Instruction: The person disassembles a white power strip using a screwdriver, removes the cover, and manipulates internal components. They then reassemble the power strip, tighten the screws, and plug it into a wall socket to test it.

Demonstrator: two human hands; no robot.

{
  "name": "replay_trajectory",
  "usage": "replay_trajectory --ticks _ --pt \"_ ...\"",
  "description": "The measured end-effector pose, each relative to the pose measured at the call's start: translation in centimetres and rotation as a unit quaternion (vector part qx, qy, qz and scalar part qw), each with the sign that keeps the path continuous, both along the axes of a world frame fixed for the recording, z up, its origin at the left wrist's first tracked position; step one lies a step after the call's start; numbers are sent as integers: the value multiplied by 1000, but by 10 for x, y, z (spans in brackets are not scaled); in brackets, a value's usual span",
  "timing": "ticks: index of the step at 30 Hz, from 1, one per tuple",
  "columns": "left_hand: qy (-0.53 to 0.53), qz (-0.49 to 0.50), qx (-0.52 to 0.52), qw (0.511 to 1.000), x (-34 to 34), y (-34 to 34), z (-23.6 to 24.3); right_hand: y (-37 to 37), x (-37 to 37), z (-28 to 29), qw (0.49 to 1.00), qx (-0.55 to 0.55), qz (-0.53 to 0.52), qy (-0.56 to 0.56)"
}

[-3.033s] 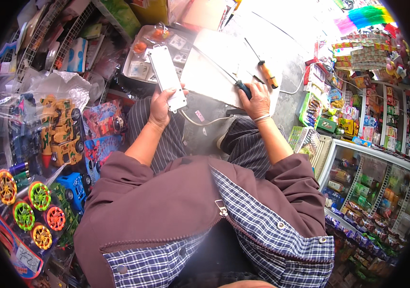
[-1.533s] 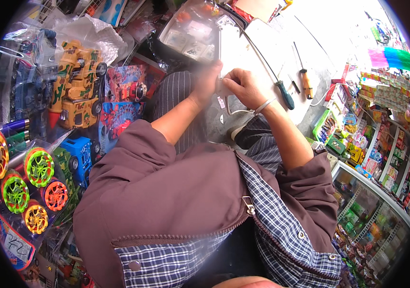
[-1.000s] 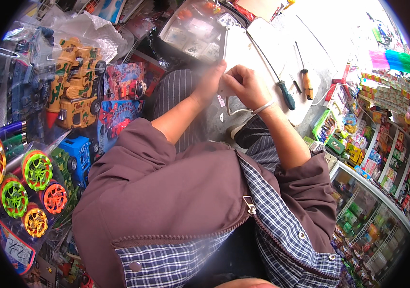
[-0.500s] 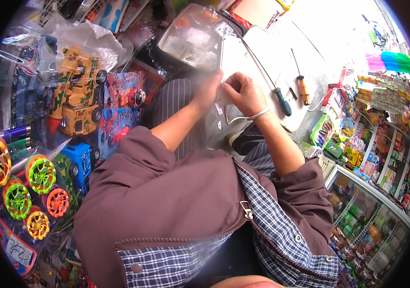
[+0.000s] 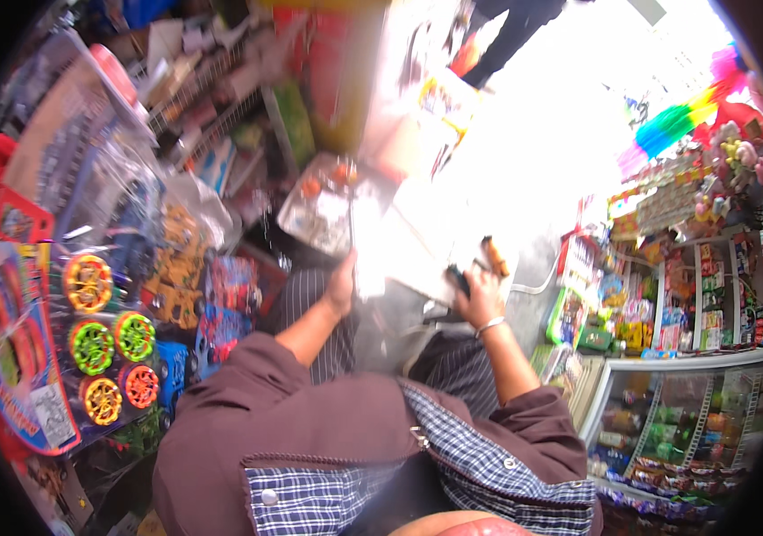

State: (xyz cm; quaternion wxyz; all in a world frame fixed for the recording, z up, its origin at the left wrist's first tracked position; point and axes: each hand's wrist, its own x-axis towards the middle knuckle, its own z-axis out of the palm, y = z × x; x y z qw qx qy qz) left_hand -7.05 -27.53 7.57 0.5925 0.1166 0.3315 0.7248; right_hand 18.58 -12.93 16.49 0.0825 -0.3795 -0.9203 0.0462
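Two screwdrivers point(image 5: 479, 268) lie on the white board point(image 5: 417, 259) just beyond my right hand point(image 5: 478, 302), handles toward its fingers, grip unclear from blur, while my left hand point(image 5: 342, 284) touches the board's left edge.

Harsh daylight floods in from about one o'clock, bleaching the pale work surface point(image 5: 524, 179) to near white with glare. Motion blur smears the whole view, most strongly toward twelve o'clock. The left hand point(image 5: 342, 284) and right hand point(image 5: 479, 299) look soft-edged. Packaged toys at nine o'clock sit dimmer. Fisheye bending curves the edges, with a black rim all round.
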Motion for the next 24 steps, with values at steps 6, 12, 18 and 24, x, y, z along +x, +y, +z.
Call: replay_trajectory --ticks 6,12,18,24 --pt "-68 -5 70 995 -4 0 2 -4 -1 -6 998 -41 -29 26" --pt "-73 50 54 995 -7 0 25 -44 43 57 954 -203 -21 222" --pt "-42 71 46 996 -9 5 47 -96 95 118 920 -306 -2 247" --pt "-18 63 34 997 -3 12 55 -113 93 120 951 -231 15 206"
